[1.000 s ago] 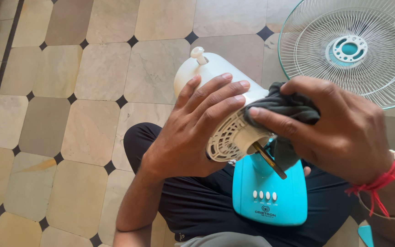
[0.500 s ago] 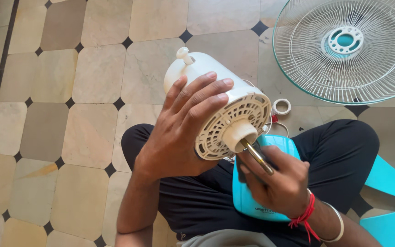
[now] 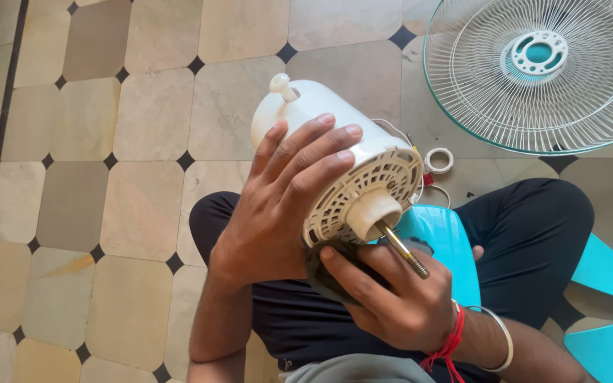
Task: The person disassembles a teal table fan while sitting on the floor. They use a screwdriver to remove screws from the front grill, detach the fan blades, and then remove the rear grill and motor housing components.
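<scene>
L hand wrapped round white fan motor housing, held tilted over lap, fingers spread across top. Metal shaft sticks out twd lower R. R hand under housing rim, pinching dark cloth against grille edge. Turquoise fan base behind R hand. Wire fan guard flat on tiled floor, far R.

White fan motor housing held tilted above the turquoise fan base, slotted grille face turned down-right, threaded metal shaft projecting from its hub, dark cloth pressed under the housing's lower rim.
</scene>
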